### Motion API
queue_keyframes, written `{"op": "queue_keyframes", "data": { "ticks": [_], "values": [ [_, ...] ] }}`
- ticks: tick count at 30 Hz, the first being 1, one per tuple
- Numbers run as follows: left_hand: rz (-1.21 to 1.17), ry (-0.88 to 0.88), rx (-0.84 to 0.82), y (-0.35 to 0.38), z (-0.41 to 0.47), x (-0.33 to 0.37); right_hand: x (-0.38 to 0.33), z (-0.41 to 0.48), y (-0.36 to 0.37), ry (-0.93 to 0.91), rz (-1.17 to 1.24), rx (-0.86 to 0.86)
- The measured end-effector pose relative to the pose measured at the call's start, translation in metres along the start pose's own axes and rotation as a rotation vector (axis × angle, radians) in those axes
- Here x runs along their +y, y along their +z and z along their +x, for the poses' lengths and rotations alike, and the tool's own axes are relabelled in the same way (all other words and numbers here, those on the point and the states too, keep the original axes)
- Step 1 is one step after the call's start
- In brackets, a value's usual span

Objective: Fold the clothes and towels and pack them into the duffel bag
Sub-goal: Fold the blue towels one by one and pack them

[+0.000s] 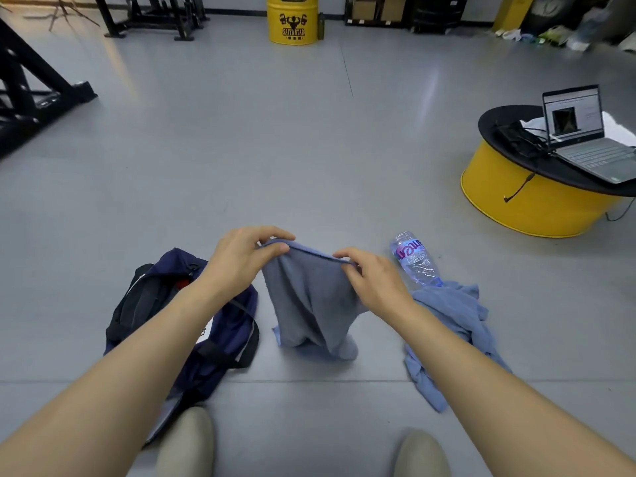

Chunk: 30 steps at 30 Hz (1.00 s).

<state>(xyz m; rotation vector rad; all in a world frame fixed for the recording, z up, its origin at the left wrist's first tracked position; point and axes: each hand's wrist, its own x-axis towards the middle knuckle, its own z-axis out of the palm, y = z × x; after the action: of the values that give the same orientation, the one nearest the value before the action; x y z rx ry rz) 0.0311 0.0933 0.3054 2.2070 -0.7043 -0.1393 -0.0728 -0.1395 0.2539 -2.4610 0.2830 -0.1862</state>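
A grey-blue towel (309, 304) hangs in front of me, its lower end resting on the grey floor. My left hand (241, 259) pinches its top edge at the left, and my right hand (368, 273) pinches the same edge at the right. A navy duffel bag (223, 335) with black straps lies on the floor to the left, partly under my left forearm, its top open. A light blue garment (457, 321) lies crumpled on the floor to the right, partly hidden by my right forearm.
A clear plastic water bottle (414, 258) lies on the floor beside the blue garment. A low yellow round table (523, 201) with a laptop (581, 132) stands at the right. A yellow drum (292, 22) and black equipment frames (34, 94) stand farther off. My knees (186, 442) show at the bottom.
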Motion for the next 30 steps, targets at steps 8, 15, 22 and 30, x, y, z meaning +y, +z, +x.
{"op": "queue_keyframes", "data": {
  "ticks": [8,15,22,30],
  "values": [
    [0.063,-0.048,0.178,-0.007,0.007,-0.021,0.040,-0.002,-0.005,0.128,-0.178,-0.064],
    [0.240,-0.121,0.170,-0.007,0.062,-0.055,0.073,0.055,-0.026,0.359,0.531,0.150],
    [-0.388,-0.192,0.377,-0.057,0.165,-0.010,0.024,0.153,-0.108,0.078,0.436,0.340],
    [-0.356,0.056,0.434,-0.117,0.147,0.051,-0.032,0.138,-0.182,-0.184,0.454,0.481]
  ]
}}
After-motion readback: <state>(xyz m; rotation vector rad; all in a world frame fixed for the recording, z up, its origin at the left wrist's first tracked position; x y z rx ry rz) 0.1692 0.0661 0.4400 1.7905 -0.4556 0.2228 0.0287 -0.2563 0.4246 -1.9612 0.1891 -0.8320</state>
